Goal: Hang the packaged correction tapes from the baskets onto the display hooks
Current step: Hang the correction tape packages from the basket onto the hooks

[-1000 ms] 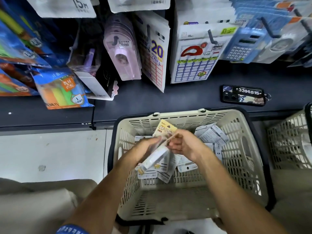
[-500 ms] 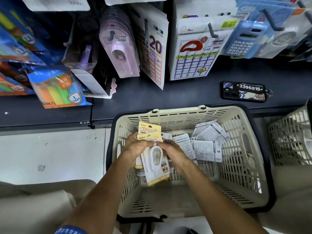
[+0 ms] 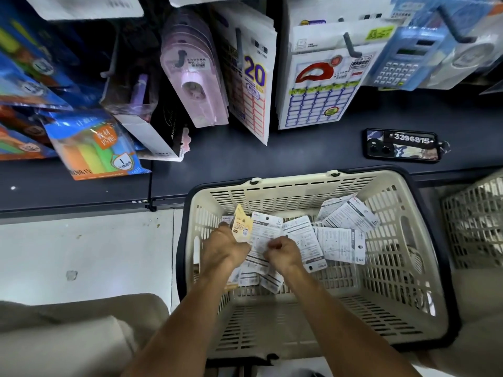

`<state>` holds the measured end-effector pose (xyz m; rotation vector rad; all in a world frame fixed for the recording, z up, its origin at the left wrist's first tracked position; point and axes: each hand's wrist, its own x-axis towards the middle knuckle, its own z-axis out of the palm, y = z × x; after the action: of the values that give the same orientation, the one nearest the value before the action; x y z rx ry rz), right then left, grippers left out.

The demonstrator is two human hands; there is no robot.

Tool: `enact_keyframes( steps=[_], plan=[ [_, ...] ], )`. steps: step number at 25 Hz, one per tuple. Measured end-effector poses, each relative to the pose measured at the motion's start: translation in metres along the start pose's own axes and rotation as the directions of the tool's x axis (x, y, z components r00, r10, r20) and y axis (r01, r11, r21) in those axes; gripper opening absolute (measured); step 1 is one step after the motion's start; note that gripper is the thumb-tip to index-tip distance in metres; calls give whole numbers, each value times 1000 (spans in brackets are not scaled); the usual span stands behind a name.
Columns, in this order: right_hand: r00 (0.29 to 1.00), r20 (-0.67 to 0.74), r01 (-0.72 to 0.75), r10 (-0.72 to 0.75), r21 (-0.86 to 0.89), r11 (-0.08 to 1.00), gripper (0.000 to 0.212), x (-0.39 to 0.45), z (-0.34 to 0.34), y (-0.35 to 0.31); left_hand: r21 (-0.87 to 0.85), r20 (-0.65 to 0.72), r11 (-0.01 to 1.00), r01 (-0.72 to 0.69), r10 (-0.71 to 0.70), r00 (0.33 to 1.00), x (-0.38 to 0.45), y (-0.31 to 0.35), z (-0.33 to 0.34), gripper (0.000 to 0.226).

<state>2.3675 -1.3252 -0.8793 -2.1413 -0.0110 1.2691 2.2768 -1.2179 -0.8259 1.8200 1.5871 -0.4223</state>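
Dark shelf (image 3: pixel 299 148) (phone (image 3: pixel 402 145) on it) behind basket (image 3: pixel 299 183)

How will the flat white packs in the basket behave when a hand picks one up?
The white packs look like thin cards, so probably light and slightly bendy. They overlap loosely in the basket, so one may drag neighbours along. The left hand holds several fanned, so they likely slide against each other.

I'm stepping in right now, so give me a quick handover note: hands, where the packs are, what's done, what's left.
Left hand grips a fanned stack of packs, yellow-fronted one on top.
Right hand pinches a white card in that stack.
Both are inside the beige basket; more loose packs lie on its floor, print side up.
Done: packs gathered in hand.
Left: carry them to a display hook and hang them, then clear the rest of the basket.
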Motion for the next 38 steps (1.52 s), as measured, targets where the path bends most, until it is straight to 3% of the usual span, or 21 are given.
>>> enact_keyframes(
  steps=[2,5,7,9,11,12,14,15,16,18,20,21,22,25,28,31,33,36,38],
  plan=[
    [969,-93,231,-230,-4,973,23,-6,-4,-4,33,-68,999,5,-3,998,2,-3,3,33],
    [897,-53,442,-439,167,881,32,-26,-14,-8,-255,75,966,47,-28,997,5,2,3,24],
    [890,61,380,-453,452,807,31,-42,-14,-13,-440,241,889,125,-16,970,0,5,2,52],
    [906,86,281,-414,609,742,33,-46,-13,-14,-478,354,857,193,-14,935,-7,7,-5,84],
    [930,87,184,-356,729,660,41,-44,-17,-14,-471,398,858,206,-1,917,-10,6,-11,102],
    [940,117,107,-322,793,600,43,-41,-21,-14,-446,392,869,214,-26,920,-8,2,-9,102],
    [949,211,-72,-236,870,488,44,-33,-25,-7,-416,375,881,224,-58,925,-6,-1,-7,73],
    [960,219,-101,-174,851,515,42,-29,-27,-5,-393,374,894,213,-56,926,-8,1,-6,58],
    [984,153,-61,-91,769,637,39,-21,-29,-1,-367,368,909,200,-56,928,-6,1,-3,55],
    [994,-96,-22,60,359,933,37,-2,-35,5,-307,338,932,194,-83,937,-5,4,-1,81],
    [980,-127,-153,154,13,988,47,15,-39,13,-267,240,951,155,-91,967,-2,5,1,99],
    [979,-65,-194,192,-36,980,45,20,-38,16,-248,196,959,139,-91,976,0,4,2,101],
    [980,-15,-200,200,-37,979,38,26,-35,18,-230,170,965,124,-85,982,2,3,4,98],
    [996,-37,-85,84,-30,996,19,33,-23,18,-158,147,982,100,-77,986,4,-1,10,90],
    [991,-53,-125,123,-39,991,27,32,-20,19,-89,116,993,71,-60,991,3,0,11,89],
    [980,73,-175,183,-108,979,35,21,-11,33,-87,78,993,75,-68,995,1,2,10,91],
    [990,90,-105,107,-27,994,31,12,-1,37,-79,63,994,72,-67,996,1,-3,10,85],
    [995,-43,89,-88,24,996,10,-1,0,27,-84,64,993,88,-83,994,1,-5,9,83],
    [985,-23,170,-169,166,971,34,-9,-10,21,-107,75,990,91,-83,994,-1,3,6,72]
  ],
)
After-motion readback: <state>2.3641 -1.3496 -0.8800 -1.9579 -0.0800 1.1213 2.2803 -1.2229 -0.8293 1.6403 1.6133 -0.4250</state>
